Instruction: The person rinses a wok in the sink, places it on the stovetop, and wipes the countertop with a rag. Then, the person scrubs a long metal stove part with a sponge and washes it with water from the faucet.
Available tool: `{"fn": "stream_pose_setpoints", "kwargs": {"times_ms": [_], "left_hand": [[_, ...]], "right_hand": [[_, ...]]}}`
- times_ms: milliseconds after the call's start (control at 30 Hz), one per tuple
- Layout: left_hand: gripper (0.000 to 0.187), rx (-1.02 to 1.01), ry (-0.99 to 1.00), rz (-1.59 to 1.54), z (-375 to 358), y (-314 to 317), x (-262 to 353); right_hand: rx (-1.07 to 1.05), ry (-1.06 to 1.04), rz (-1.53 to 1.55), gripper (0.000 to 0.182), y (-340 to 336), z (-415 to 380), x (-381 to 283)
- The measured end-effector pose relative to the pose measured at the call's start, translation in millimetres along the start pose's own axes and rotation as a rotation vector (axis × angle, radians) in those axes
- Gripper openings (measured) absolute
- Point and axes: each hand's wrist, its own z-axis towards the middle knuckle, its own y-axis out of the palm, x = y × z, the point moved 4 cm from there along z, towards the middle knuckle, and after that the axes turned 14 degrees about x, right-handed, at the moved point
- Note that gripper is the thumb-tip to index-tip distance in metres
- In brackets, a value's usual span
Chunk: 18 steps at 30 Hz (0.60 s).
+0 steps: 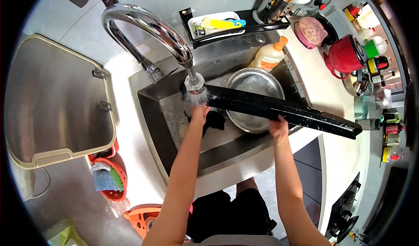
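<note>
A long black tray (257,103), wet and flecked with drops or suds, lies slantwise across the sink (218,152). Its left end is under water running from the faucet's spray head (194,83). My left hand (200,114) grips the lower edge near that end, with fingers partly hidden by spray and the tray. Further right, my right hand (278,126) is closed on the same edge, its fingertips out of sight behind it. Beneath the tray sits a round metal basin (238,117). A dark cloth (215,120) lies on the sink floor beside my left hand.
An orange-capped bottle (267,56) stands behind the basin. A black rack (266,26) at the back holds a white dish with brushes. Left of the sink stand a large metal-faced board (61,102) and a red basket (117,193); a red pot (345,54) is at right.
</note>
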Motion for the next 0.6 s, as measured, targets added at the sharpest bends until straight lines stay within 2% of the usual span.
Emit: {"fn": "stream_pose_setpoints", "kwargs": {"times_ms": [67,133,167,267,300,400,433,600], "left_hand": [[0.064,-0.048,-0.025,-0.002,-15,4,-10],[0.067,-0.091,-0.007,0.042,-56,13,-8],[0.077,-0.143,0.018,0.09,-51,10,-15],[0.069,-0.03,0.041,0.375,-61,5,-5],[0.055,-0.106,0.207,0.549,-47,-1,-1],[0.036,-0.063,0.277,0.501,-73,-6,16],[0.042,-0.098,0.22,0.515,-68,-9,15],[0.038,-0.178,0.062,0.207,-67,2,13]], "right_hand": [[0.046,0.121,-0.211,0.018,-13,2,21],[-0.004,0.191,-0.196,0.016,2,-33,47],[-0.06,0.242,-0.217,0.017,6,-29,57],[-0.067,0.335,-0.234,0.015,10,0,82],[-0.054,0.223,-0.214,0.014,15,-1,84],[0.014,0.138,-0.208,0.012,23,-8,89],[-0.046,0.148,-0.171,0.012,26,-9,90],[0.008,0.103,-0.199,0.015,34,-14,89]]}}
